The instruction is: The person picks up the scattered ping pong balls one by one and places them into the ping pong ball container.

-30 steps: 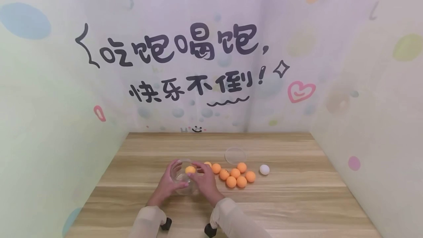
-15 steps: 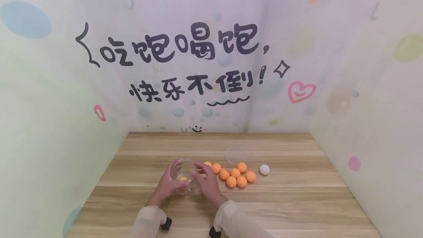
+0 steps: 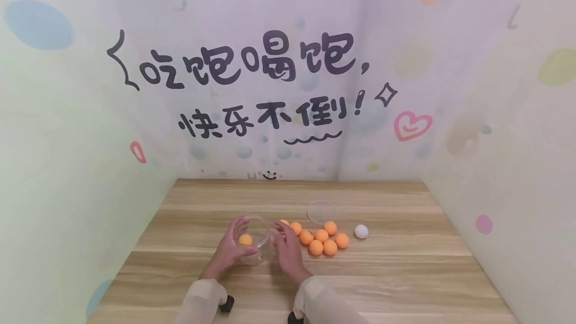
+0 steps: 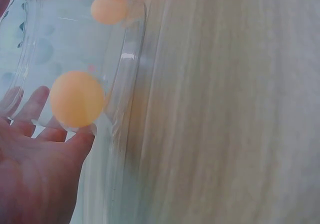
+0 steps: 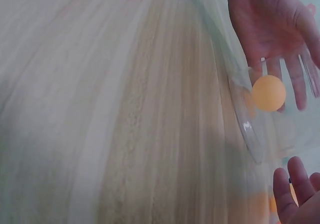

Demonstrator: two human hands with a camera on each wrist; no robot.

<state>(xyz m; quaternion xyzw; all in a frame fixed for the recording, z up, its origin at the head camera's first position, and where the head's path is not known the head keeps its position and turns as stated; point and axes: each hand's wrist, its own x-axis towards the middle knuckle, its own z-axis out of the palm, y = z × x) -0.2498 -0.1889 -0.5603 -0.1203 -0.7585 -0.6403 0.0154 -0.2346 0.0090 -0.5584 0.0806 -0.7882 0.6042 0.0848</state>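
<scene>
My left hand (image 3: 226, 249) grips a clear plastic jar (image 3: 262, 253) from its left side, fingers and thumb around the wall. One orange ping-pong ball (image 3: 245, 240) lies inside; the left wrist view shows this ball (image 4: 77, 99) through the wall near my fingertips. My right hand (image 3: 289, 255) is beside the jar on the right, a small gap apart, its fingers loosely bent and holding nothing. In the right wrist view only part of that hand (image 5: 298, 199) shows, at the lower right corner. Several orange ping-pong balls (image 3: 316, 247) lie in a cluster right of my right hand.
A round clear lid (image 3: 322, 212) lies behind the orange balls. To their right sits one white ping-pong ball (image 3: 361, 231). The wooden table (image 3: 396, 284) is bounded by printed walls at the back and both sides.
My right hand has let go of an orange ball, which dropped into the jar and shifted to its left side. The right hand then drew away to the right; the left hand kept its grip.
</scene>
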